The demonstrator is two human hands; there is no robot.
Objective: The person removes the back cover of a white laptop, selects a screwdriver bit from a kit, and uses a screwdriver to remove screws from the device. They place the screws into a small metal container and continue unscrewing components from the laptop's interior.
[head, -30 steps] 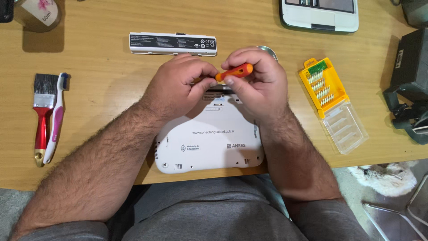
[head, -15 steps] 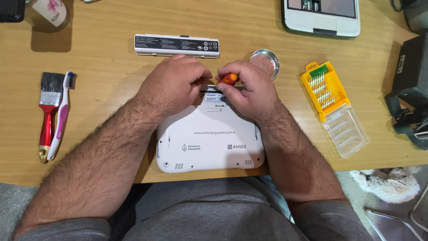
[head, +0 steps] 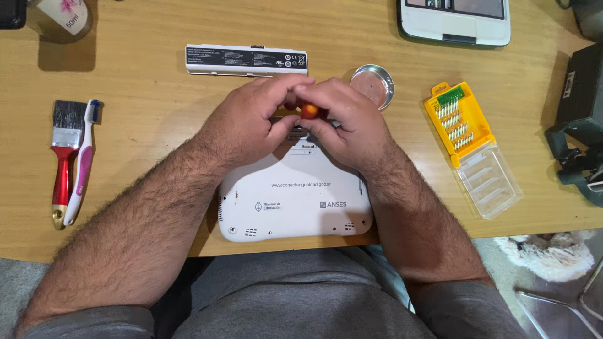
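The white plastic laptop [head: 295, 201] lies underside up at the lower centre of the frame, on the light wooden surface [head: 157, 125], its near edge at the surface's front edge. Both hands meet over its far edge. The left hand [head: 248, 125] is curled, its fingertips touching the small orange-handled screwdriver [head: 309, 111]. The right hand [head: 345, 122] is clenched in a grip around that same screwdriver; only the orange handle end shows between the fingers, and the tip is hidden.

Just beyond the hands, at upper centre, lies the long white battery pack with a black label [head: 246, 59]. The round shallow metal dish [head: 372, 85] sits just beside the right hand. The yellow bit case with its clear hinged lid open [head: 472, 144] lies at the right. At the left, the red-handled paintbrush [head: 64, 160] and the pink-and-white toothbrush [head: 81, 166] lie side by side, touching.
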